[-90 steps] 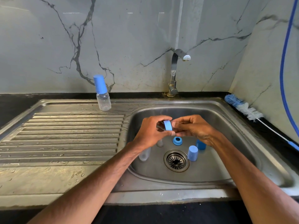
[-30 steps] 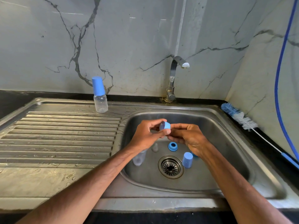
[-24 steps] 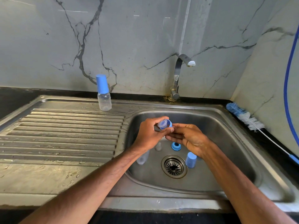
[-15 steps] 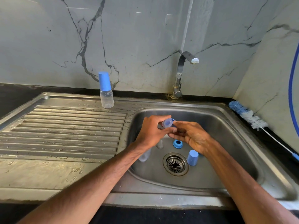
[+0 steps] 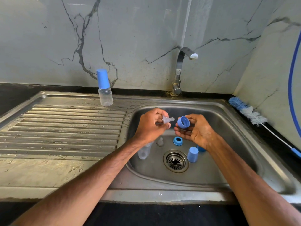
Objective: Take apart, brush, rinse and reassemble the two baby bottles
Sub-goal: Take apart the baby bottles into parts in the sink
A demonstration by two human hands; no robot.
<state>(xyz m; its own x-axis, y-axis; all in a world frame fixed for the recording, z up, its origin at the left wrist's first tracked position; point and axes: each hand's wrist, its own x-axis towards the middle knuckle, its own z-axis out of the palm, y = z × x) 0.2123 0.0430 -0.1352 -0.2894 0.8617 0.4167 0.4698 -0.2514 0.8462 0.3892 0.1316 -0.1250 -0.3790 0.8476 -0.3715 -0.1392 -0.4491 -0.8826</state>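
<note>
Bottle body [image 5: 144, 152], clear, stands in the sink [image 5: 162, 194] under the left forearm, with a cap [image 5: 192, 154] beside the drain [image 5: 175, 161] and a loose ring [image 5: 177, 141] and teat [image 5: 160, 141] behind. Above them the left hand [image 5: 151, 126] pinches a second teat [image 5: 168, 119], and the right hand [image 5: 195, 131] pinches its ring [image 5: 183, 122], the two just apart. Wet fingers could let the slippery teat drop toward the drain. Farther back, the other bottle [image 5: 105, 90] stands capped on the drainboard [image 5: 65, 128].

A single wide-angle camera, worn on the head, looked forward and down from the front edge of the stainless-steel sink [image 5: 162, 194], facing the grey veined marble wall [image 5: 130, 38]. The left hand [image 5: 150, 126] and right hand [image 5: 197, 132] sat near, mid-frame.
</note>
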